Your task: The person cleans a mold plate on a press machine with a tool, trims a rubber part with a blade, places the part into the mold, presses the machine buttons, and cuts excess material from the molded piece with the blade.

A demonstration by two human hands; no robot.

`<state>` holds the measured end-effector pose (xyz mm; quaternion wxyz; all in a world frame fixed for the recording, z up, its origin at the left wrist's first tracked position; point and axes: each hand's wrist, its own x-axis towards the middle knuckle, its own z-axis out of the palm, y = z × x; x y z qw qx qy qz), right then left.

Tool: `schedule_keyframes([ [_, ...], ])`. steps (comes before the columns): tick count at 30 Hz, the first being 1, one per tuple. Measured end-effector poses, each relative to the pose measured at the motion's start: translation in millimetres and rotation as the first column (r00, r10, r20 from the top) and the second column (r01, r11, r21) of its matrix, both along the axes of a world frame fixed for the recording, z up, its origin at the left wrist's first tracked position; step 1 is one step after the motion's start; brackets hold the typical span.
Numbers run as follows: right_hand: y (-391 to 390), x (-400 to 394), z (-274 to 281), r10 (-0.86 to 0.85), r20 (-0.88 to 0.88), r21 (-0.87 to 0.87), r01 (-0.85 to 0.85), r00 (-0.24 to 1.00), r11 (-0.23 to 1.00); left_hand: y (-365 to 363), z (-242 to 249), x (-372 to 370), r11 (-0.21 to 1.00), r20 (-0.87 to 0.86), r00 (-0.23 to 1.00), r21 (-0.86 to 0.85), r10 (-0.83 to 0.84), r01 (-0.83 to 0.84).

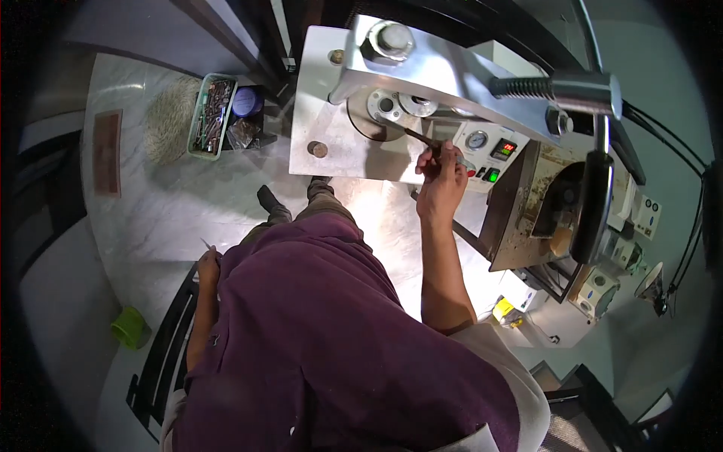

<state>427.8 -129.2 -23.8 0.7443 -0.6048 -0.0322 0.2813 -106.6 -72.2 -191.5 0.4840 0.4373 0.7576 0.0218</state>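
Observation:
My right hand (443, 177) is closed around a slim dark stick-like tool (419, 137), which points left toward a round metal fitting (385, 105) with a hole in its middle. That fitting sits on a dark round plate (361, 120) set in the white top of a bench machine (339, 154). Close by the hand is the control panel, with a pressure gauge (477, 140), a red-lit display (504, 150) and a green-lit switch (492, 175). Low at my left side, my left hand (209, 265) pinches a thin pale pointed piece (205, 244); its kind is too small to name.
A thick metal bar (444, 64) with large bolts spans above the fitting. A black-handled lever (593, 203) hangs at the right. On the left stand a tray of small tools (214, 113) and a purple-lidded tub (245, 102). A green bin (130, 328) is on the floor.

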Motion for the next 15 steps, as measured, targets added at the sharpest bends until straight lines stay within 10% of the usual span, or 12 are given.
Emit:
schedule_keyframes([
  [6,11.0,12.1,-4.1,0.049,0.038,0.008,-0.049,0.998,0.999,31.1,12.4,18.2,0.999,0.041,0.999,-0.052,0.020,-0.018],
  [10,28.5,22.0,-8.1,0.228,0.357,-0.197,-0.166,0.906,0.966,37.2,10.6,18.6,0.997,0.097,0.993,-0.002,0.073,-0.073],
  [12,36.0,34.0,-8.8,0.706,0.412,-0.747,-0.230,0.576,0.624,37.3,11.0,19.3,0.997,0.122,0.990,0.003,0.077,-0.078],
  [15,52.9,48.6,-5.7,0.826,0.497,-0.793,-0.249,0.267,0.557,29.3,18.7,22.4,1.000,0.098,0.995,0.014,0.017,-0.018],
])
